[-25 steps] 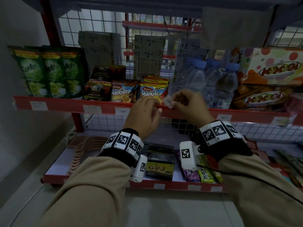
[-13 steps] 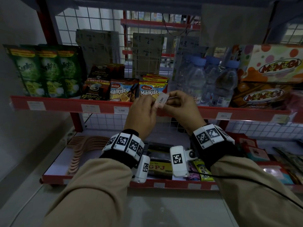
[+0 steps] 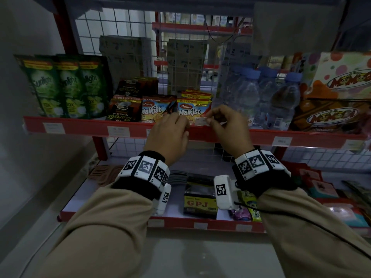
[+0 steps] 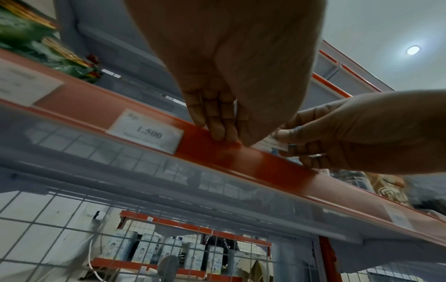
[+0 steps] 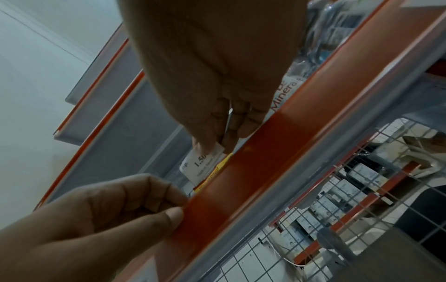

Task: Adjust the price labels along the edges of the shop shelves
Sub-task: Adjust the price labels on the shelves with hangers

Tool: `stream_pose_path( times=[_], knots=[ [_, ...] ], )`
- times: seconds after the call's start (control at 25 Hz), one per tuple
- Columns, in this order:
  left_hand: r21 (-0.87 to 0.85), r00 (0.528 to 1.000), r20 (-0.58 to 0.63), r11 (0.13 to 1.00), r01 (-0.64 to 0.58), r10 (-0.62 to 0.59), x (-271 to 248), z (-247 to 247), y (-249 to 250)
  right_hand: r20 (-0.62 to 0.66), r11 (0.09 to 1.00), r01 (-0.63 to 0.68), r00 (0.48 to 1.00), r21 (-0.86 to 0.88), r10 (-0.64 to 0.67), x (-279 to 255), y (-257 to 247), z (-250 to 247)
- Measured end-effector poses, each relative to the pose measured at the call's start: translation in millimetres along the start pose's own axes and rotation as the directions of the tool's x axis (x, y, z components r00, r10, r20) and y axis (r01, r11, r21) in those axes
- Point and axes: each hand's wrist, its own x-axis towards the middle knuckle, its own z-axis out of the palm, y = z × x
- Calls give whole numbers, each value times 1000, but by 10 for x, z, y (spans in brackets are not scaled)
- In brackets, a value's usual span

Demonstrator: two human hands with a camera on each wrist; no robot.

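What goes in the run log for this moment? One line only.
right hand: pinches price label above shelf edge | left hand: fingertips on edge | label not yet seated

My head camera looks forward and down at the shelf edge [image 3: 261,137] from a little way back. Each wrist camera sits close under it, facing up along my fingers past the red strip [image 4: 241,158] [image 5: 253,162]. All three share that strip and both my hands.
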Motion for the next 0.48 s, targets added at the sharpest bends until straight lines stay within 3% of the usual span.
stream_pose_path(
  times=[0.2, 0.48],
  knots=[
    [-105, 999, -25, 994, 26, -29, -21, 21, -14, 51, 995, 55, 997, -79, -51, 2, 5, 68],
    [29, 998, -45, 999, 40, -39, -40, 103, -15, 104, 945, 184, 981, -271, -161, -36, 23, 91]
  ],
)
